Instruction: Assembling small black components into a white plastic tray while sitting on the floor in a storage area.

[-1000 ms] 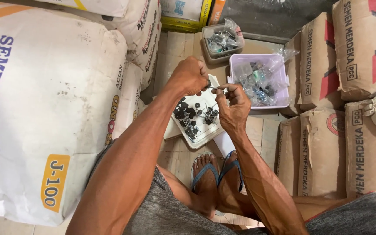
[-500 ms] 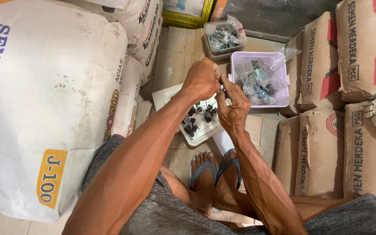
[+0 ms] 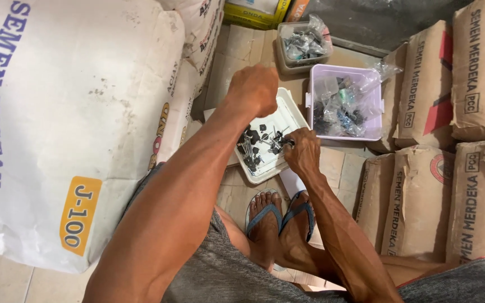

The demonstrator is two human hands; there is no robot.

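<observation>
Two feet (image 3: 279,224) in blue sandals sit nearest you on the floor. Beyond them your right hand (image 3: 303,151) pinches a small metal part (image 3: 276,143) over the white tray (image 3: 293,115). Your left hand (image 3: 254,90) hovers above it, closed in a fist. Farther off stands a purple tub (image 3: 373,120).

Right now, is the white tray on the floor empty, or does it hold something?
Not empty. The white tray holds a loose scatter of small dark metal parts, and the right hand reaches in among them.
</observation>
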